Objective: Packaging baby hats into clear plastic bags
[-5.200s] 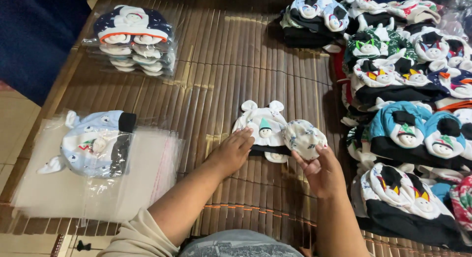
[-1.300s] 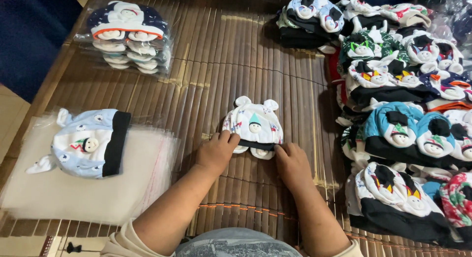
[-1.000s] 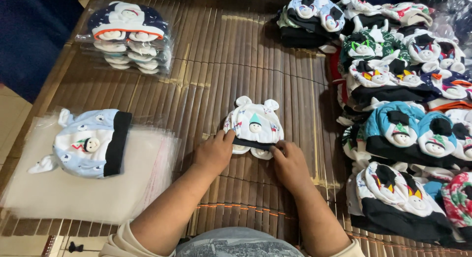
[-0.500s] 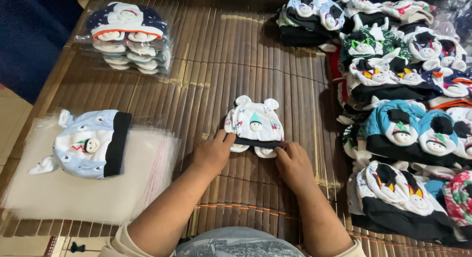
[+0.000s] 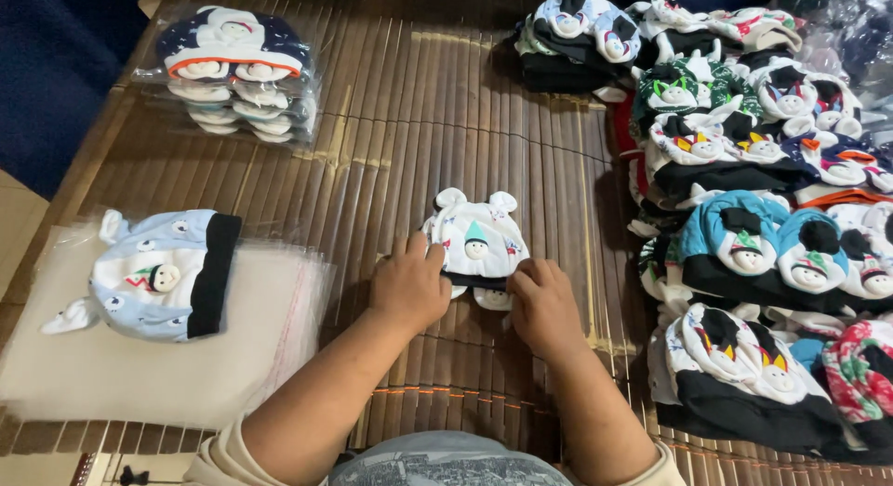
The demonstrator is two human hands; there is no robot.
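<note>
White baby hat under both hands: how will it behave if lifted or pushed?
The white hat is probably floppy: soft knit, lying flat under the left hand and right hand. Likely light, so it should slide on the slatted mat, perhaps snagging. No roll or tip risk; its ears may dangle.

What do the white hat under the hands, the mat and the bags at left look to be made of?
White hat: soft knit fabric, probably cotton; matte, limp, folds flat.
Mat: bamboo-like slats, brown, slightly glossy.
Bags: thin clear plastic film; see-through and shiny.
</note>
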